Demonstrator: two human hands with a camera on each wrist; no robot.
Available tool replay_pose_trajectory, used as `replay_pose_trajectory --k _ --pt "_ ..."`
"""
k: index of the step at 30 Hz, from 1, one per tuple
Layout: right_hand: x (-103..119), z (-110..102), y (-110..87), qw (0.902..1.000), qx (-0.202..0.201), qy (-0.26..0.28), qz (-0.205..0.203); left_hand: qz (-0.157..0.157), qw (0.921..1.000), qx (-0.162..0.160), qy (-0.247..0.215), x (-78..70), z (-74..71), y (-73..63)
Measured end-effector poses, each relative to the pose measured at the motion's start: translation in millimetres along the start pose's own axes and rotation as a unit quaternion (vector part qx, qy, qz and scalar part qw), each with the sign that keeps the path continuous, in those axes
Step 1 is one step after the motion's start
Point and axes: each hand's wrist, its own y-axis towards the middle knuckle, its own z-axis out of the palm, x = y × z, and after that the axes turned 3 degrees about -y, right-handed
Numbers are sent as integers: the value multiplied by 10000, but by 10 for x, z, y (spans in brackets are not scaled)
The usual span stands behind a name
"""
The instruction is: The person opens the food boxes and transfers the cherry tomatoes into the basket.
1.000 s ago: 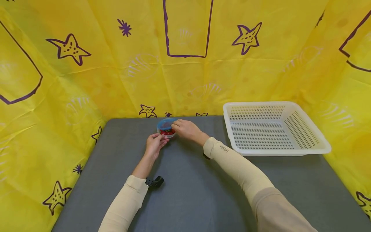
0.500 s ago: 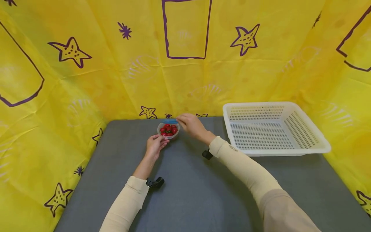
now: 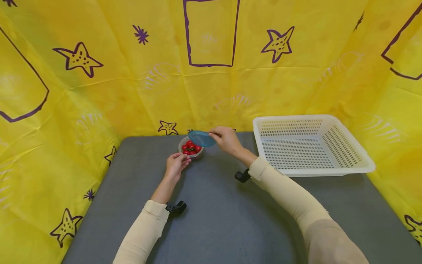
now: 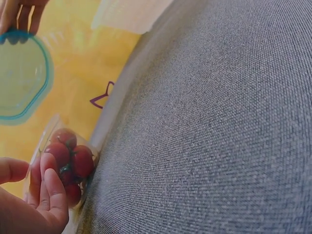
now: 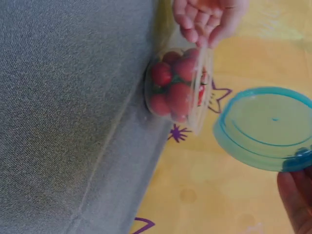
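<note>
In the head view, a small clear round container point(image 3: 198, 155) of red cherry tomatoes point(image 3: 190, 147) stands near the back edge of the grey table. My left hand point(image 3: 174, 167) pinches its near rim between thumb and fingers; the right wrist view shows that rim point(image 5: 194, 119) from the side. Above and to the right of the container, my right hand point(image 3: 228, 142) grips a translucent blue lid point(image 3: 200, 139) by its edge. The lid is tilted and apart from the container. Green stems show among the tomatoes point(image 4: 70, 158) in the left wrist view.
At the back right of the table point(image 3: 211, 216) stands a white perforated plastic basket point(image 3: 316, 172). A yellow cloth point(image 3: 211, 95) with purple starfish drawings hangs behind the table and along both sides.
The lid has come up off the container, baring the tomatoes, and has moved right with my right hand, turning its flat face to view. My left hand has stayed at the rim.
</note>
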Motion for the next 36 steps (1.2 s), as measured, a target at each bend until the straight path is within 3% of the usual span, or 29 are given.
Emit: replay_pose_trajectory --k 12,21,30,36 --pt "-14 -154 -198 9965 681 271 402 38 10000 0 -57 40 2 21" --pt "-46 -170 -364 9939 789 367 675 7 10000 -43 -37 35 -19 30" --pt "-80 -158 -532 9861 1027 523 1197 -27 9999 96 -96 30 -23 45" --pt "-100 -116 -624 9807 1116 600 1487 -56 9999 24 -105 40 -15 45"
